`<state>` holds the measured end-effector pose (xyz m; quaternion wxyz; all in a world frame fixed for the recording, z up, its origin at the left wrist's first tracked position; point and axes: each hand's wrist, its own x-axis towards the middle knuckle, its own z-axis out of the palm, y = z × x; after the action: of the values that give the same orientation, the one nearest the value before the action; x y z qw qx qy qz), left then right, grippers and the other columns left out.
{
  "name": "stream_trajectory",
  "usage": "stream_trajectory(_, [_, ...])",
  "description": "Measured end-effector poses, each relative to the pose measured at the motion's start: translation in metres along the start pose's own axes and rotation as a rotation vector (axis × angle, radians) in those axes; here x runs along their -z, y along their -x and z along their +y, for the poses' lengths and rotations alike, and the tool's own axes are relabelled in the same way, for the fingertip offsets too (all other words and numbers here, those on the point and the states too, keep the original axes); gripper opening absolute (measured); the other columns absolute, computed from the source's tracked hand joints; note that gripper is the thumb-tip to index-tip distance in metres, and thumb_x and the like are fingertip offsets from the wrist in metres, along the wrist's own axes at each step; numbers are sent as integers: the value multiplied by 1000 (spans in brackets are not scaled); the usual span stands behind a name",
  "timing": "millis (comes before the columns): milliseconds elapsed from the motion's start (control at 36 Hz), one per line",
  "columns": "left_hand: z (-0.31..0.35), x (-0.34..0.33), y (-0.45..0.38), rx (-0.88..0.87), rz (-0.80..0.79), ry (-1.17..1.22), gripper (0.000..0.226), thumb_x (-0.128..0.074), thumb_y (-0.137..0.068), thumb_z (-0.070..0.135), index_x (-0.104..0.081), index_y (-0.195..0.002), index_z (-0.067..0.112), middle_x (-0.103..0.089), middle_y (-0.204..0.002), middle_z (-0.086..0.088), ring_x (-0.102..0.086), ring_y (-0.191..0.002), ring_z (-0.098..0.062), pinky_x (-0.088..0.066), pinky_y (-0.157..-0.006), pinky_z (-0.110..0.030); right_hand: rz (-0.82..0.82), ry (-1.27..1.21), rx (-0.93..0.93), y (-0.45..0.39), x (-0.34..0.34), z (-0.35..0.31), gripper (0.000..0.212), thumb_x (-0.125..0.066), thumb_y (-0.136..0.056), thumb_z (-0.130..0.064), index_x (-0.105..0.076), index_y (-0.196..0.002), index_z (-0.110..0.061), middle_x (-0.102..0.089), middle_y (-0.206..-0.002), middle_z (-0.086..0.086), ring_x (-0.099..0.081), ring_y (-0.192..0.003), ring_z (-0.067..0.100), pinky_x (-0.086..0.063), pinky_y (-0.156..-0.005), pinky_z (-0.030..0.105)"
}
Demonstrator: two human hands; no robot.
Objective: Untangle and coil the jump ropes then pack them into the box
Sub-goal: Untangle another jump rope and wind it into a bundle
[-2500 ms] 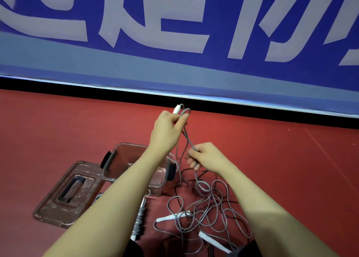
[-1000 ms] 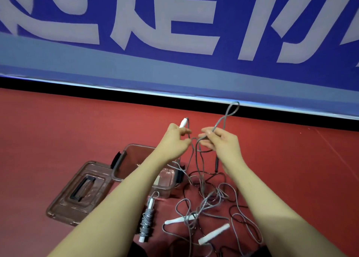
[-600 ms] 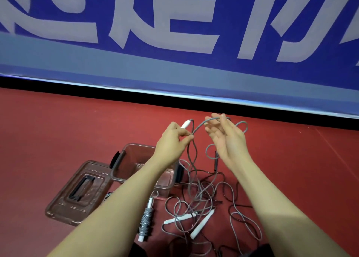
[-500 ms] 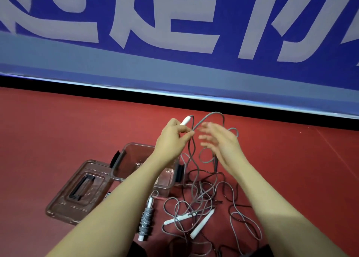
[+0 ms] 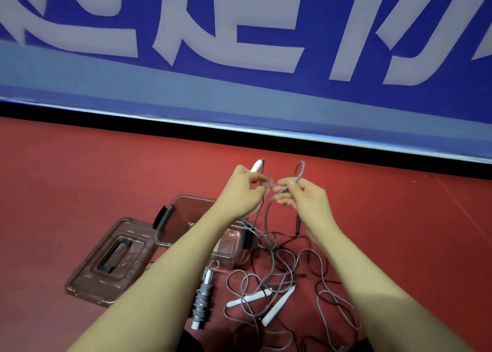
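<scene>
The left hand [image 5: 243,192] has its fingers [image 5: 259,178] curled round a white handle [image 5: 256,166], whose tip pokes up above the fist with grey cord running out of it. Just beside it, the right hand [image 5: 306,199] pinches a small upright loop [image 5: 299,169] of the same grey rope between thumb and fingertips; the other fingers are loosely curled below. From both hands the cord hangs slack to the tangled ropes [image 5: 287,274] on the red floor [image 5: 80,181], where grey and darker strands cross each other around two more loose white handles [image 5: 249,297]. A rope already wound into a tight bundle [image 5: 202,302] lies to the left of the tangle, near the left forearm. The clear box [image 5: 170,218] stands open beyond that, partly hidden by the arm, with its lid [image 5: 106,261] flat on the floor beside it. The cord looks light, thin, limp and fairly smooth, so it will likely slide through a loose pinch and snag wherever loops cross. The stiff handle seems the surest place to hold, with the free hand feeding short lengths near the fist while the coil forms.
</scene>
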<state>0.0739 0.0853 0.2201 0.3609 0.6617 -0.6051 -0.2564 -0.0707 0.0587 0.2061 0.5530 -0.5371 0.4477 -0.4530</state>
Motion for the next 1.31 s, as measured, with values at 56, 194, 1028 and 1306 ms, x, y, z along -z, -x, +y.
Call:
stream_trajectory(56, [-2,-1,2,29,-90,-44,28,-55,-89,11,-65,-115,12,-38,-105,-3,-45,-75,-9,-34,-64,-12,44,-162,1,-1,0,-4,25,-42,-100,-9,-62,-86,-4,-67,-81,14,-64,-63,15,-53,-62,20])
stream_trajectory(194, [-4,-3,7,-6,-204,-67,14,-66,-88,22,-72,-98,13,-39,-98,0,-46,-67,-10,-39,-65,-22,102,-458,-13,-3,3,-17,25,-40,-101,-10,-60,-89,0,-65,-82,16,-63,-60,13,-53,-62,20])
stream_trajectory(1028, [7,4,-5,39,8,98,23,-50,-93,11,-67,-109,9,-37,-102,-5,-45,-74,-11,-38,-60,-13,-19,109,-12,-2,1,0,23,-48,-98,-11,-65,-84,-7,-69,-80,10,-66,-70,18,-55,-68,19])
stream_trajectory(1306, [-5,-11,7,71,-186,78,13,-70,-84,30,-67,-81,18,-36,-96,1,-44,-81,-13,-39,-75,-25,83,-618,-78,-1,4,-27,22,-48,-98,-13,-61,-92,3,-69,-85,15,-69,-73,17,-58,-74,23])
